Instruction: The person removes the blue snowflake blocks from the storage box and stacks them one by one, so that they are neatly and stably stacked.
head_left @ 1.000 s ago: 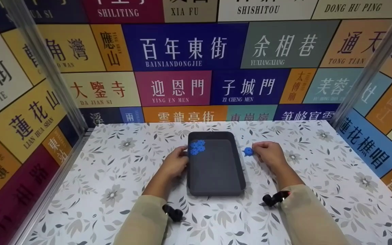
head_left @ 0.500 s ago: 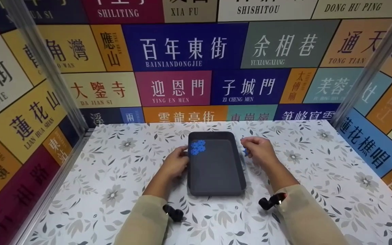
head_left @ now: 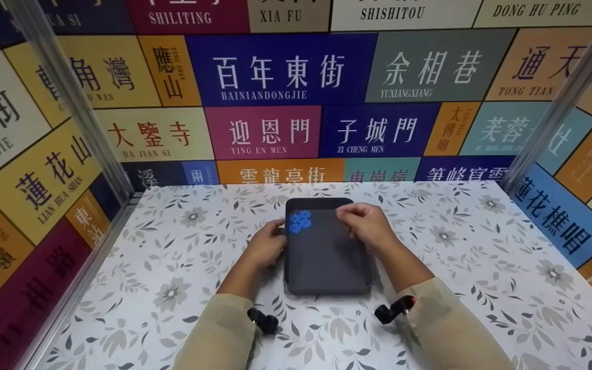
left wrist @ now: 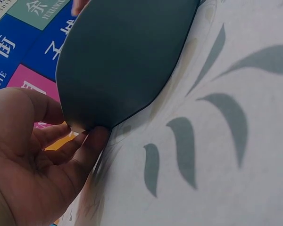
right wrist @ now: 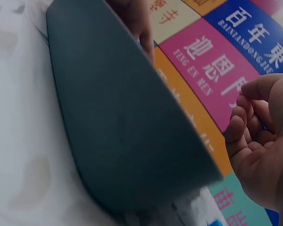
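A dark grey rectangular tray (head_left: 327,262) lies on the table. Small blue flower-shaped pieces (head_left: 300,222) sit clustered in its far left corner. My left hand (head_left: 265,245) holds the tray's left side; in the left wrist view, thumb and fingers close in on the tray corner (left wrist: 101,106). Over the far right part of the tray is my right hand (head_left: 370,228), thumb and index fingertips brought together. No piece shows at those fingertips, and I cannot tell whether something is pinched there. In the right wrist view, a bit of blue (right wrist: 216,222) shows past the tray wall (right wrist: 122,122).
A white cloth with grey leaves and flowers (head_left: 172,295) covers the table. Walls of coloured street-name panels (head_left: 280,69) rise behind and at both sides. Metal posts (head_left: 106,149) stand at the back corners. Small black cameras (head_left: 264,321) are worn on both wrists.
My right hand has moved left from the blue thing beside the tray to above the tray, and that blue thing is now out of sight in the head view. The left hand stays put.
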`<state>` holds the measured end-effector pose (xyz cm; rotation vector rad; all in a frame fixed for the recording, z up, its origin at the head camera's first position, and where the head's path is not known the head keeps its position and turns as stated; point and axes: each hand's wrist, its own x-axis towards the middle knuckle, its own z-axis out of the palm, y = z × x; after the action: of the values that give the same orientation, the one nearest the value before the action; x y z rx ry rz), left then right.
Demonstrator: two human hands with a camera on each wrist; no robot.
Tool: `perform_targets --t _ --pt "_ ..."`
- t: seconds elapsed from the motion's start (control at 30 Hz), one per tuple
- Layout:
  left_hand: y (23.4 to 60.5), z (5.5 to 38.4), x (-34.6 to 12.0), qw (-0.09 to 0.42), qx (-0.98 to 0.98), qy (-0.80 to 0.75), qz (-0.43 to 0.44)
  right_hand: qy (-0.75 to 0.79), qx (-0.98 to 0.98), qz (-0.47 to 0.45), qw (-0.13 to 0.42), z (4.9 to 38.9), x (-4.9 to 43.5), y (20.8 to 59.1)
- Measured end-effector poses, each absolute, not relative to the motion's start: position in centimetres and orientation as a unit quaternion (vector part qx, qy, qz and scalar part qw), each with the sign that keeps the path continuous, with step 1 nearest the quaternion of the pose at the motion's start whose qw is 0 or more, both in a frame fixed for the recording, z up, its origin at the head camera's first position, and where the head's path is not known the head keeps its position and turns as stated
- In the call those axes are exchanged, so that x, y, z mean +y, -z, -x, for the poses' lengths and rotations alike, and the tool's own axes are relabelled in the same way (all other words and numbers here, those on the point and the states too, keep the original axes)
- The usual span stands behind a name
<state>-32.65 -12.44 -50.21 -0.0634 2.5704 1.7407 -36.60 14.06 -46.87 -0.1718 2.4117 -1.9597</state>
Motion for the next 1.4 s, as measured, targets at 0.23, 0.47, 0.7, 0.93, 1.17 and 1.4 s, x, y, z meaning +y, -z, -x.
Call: perform_targets --t 0.23,0.47,0.7,0.93,1.17,1.4 --pt "50.3 32.6 -12.6 0.012 0.831 -0.555 0.016 0.646 0.759 0.074 0.02 37.1 12.0 46.1" --pt "50.2 32.8 -12.5 0.014 0.834 -0.552 0.018 0.658 0.748 0.07 0.044 37.8 9.9 45.5" --pt "50.3 33.0 -12.6 0.012 0.832 -0.554 0.026 0.664 0.742 0.071 0.052 39.6 7.8 44.8" --pt "50.3 32.8 -12.3 0.012 0.831 -0.556 0.023 0.66 0.749 0.048 0.031 41.8 6.9 45.3" --pt "50.1 32.7 -12.1 0.008 0.827 -0.562 0.02 0.639 0.768 0.035 0.002 42.7 6.9 47.6" --pt "50.4 32.9 -12.4 0.004 0.833 -0.552 0.021 0.583 0.811 0.05 -0.014 43.9 7.4 49.5"
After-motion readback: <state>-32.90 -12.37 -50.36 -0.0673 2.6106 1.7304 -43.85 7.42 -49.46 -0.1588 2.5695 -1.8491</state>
